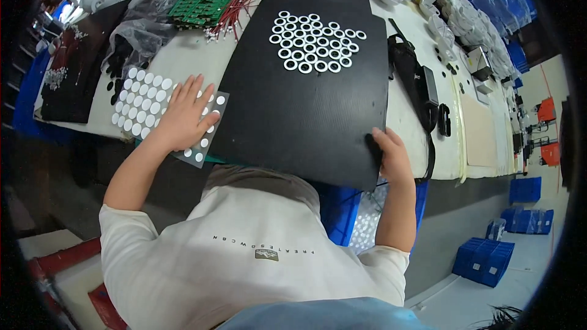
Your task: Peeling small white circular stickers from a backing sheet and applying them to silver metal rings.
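My left hand (185, 114) lies flat, fingers spread, on a clear sheet of round white stickers (140, 105) at the left of the table. At the right edge of a large black board (299, 122), my right hand (393, 151) grips the rim with the thumb on top; its other fingers are mostly hidden. A dark spot shows by that thumb, too unclear to name. Many white rings with dark centres (310, 41) lie grouped on the board's far half.
Green circuit boards (203, 3) and red wires (235, 13) are piled at the back left, beside clear plastic bags (142, 32). A black strap with a pouch (411, 76) lies right of the board. Below, a blue bin (337, 211) holds small whitish pieces.
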Demonstrator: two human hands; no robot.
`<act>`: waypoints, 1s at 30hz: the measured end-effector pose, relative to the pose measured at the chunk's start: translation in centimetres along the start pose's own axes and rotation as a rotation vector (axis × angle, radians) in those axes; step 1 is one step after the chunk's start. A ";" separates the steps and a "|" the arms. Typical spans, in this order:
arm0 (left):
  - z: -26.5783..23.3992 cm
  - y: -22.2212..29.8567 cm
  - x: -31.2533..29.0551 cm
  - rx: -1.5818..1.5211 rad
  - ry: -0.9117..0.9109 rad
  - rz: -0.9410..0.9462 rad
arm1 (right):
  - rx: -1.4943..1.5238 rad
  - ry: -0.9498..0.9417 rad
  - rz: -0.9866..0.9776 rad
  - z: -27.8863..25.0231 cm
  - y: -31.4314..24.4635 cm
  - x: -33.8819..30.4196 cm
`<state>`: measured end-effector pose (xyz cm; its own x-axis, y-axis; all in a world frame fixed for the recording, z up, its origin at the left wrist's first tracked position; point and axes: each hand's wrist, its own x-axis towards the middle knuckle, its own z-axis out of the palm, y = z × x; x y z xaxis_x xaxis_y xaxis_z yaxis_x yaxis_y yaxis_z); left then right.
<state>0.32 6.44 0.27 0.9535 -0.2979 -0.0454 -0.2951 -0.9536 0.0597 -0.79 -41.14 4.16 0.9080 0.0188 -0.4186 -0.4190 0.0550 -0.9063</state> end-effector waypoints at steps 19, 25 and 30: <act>-6.9 3.2 9.0 -1.379 0.077 -0.062 | 0.002 0.043 -0.259 -4.7 -4.4 8.0; -8.7 -0.9 18.7 -1.860 -0.035 -0.099 | 0.334 -0.088 -0.175 -3.8 -11.2 17.5; -11.3 -3.4 24.6 -1.962 -0.033 -0.159 | 0.505 -0.330 -0.235 -5.2 -16.2 21.8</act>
<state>25.45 2.82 10.26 0.9520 -0.2513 -0.1749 0.2633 0.3804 0.8866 25.80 -46.80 9.42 0.9630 0.2506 -0.0996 -0.2274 0.5562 -0.7993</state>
